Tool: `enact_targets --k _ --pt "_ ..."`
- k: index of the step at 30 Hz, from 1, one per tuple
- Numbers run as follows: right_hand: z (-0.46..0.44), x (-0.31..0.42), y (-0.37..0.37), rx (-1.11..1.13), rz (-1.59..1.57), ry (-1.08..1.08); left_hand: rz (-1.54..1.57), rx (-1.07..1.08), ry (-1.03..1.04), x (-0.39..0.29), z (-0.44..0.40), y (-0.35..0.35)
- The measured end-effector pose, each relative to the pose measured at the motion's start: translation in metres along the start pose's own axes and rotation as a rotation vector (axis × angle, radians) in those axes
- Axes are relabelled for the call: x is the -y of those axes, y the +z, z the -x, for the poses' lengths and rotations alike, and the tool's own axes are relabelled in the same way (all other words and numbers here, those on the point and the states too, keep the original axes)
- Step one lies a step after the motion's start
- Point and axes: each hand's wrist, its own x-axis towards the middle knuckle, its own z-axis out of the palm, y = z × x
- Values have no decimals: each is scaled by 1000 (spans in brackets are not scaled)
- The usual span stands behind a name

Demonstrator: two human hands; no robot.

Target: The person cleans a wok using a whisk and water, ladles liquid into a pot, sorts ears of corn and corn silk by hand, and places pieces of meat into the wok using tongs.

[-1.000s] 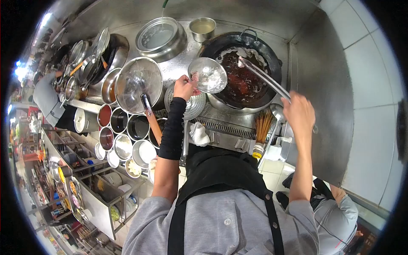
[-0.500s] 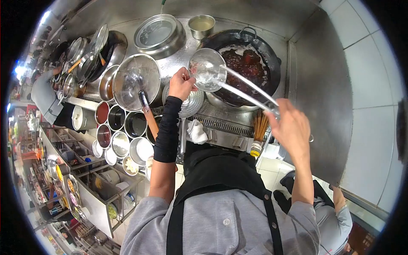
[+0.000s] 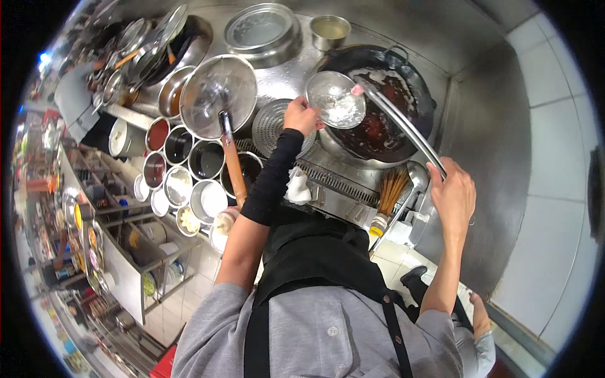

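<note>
With fingers closed on its rim, my left hand [image 3: 302, 118] holds a small round bowl [image 3: 329, 94] beside the wok, tilted toward me. White powder or residue coats the inside of the bowl. My right hand [image 3: 455, 186] is closed around the near end of long metal tongs [image 3: 403, 123]. Their arms are pressed together, and a small pink piece that looks like raw meat [image 3: 358, 90] sits at the far tip, over the bowl's right rim. Behind them, the dark wok [image 3: 423, 94] contains reddish-brown liquid with pale foam.
Left of the bowl are a perforated ladle [image 3: 271, 129] and a large strainer [image 3: 217, 88] with a wooden handle. Seasoning pots [image 3: 207, 159] stand farther left. A bamboo brush [image 3: 392, 189] and metal ladle [image 3: 417, 176] lie near the front edge. Another person [image 3: 476, 346] is at lower right.
The tongs' arms have come together and lifted a pink piece from the bowl to its right rim. The camera view has shifted, and less pink shows inside the bowl.
</note>
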Motion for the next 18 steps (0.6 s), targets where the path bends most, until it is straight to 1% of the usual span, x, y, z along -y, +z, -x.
enact_targets --k 3,6,8,9,10,11,12,13,14,15,16,17,18 --pt "-26 -4 23 25 64 47 -150 -141 -16 -1 13 -9" --pt "-67 -10 54 50 138 43 -64 -202 -52 -13 36 -38" --pt "-85 -16 76 41 204 49 82 -175 -4 -33 67 -68" --pt "-87 -15 73 43 249 72 161 -165 29 -49 87 -87" --pt "-83 -10 65 43 294 85 205 -176 58 -68 113 -108" --pt "-73 2 43 31 268 110 251 -202 88 -88 145 -133" --pt "-59 15 18 -17 89 185 253 -245 111 -107 177 -161" --pt "-48 26 -12 28 68 265 251 -308 138 -123 212 -194" --pt "-35 -2 -21 -141 60 193 281 -394 187 -137 251 -227" --pt "-37 -12 -55 75 -28 314 305 -488 243 -145 291 -261" --pt "-37 -54 -71 -106 164 -43 295 -583 266 -149 331 -299" --pt "-38 -99 -85 -364 430 -352 278 -690 271 -151 369 -334" --pt "-27 -88 -105 -182 140 -66 275 -817 282 -144 404 -371"
